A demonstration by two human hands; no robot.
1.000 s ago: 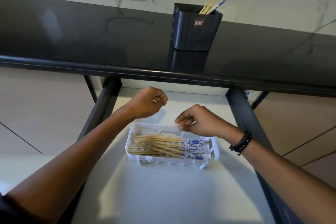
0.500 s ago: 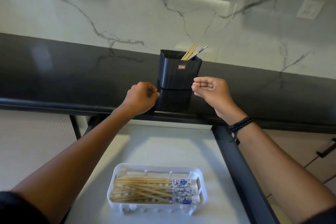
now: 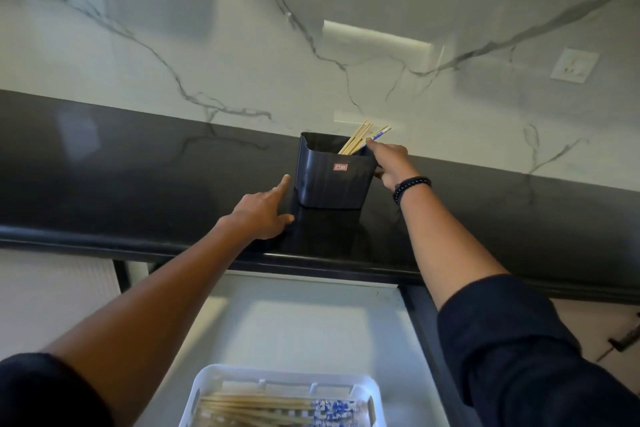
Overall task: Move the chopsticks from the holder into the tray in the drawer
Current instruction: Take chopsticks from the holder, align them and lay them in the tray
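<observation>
Chopsticks [image 3: 358, 139] lean up-right — right hand [image 3: 389, 163] touching.

The holder [image 3: 332, 180] hides the lower lengths of the chopsticks [image 3: 356, 140] leaning in its right corner, and part of the right hand [image 3: 389, 163] behind its right side. The white tray [image 3: 287, 381], at the drawer's near end, is cut off by the bottom edge. The holder's small red label [image 3: 340, 167] is too small to read.
</observation>
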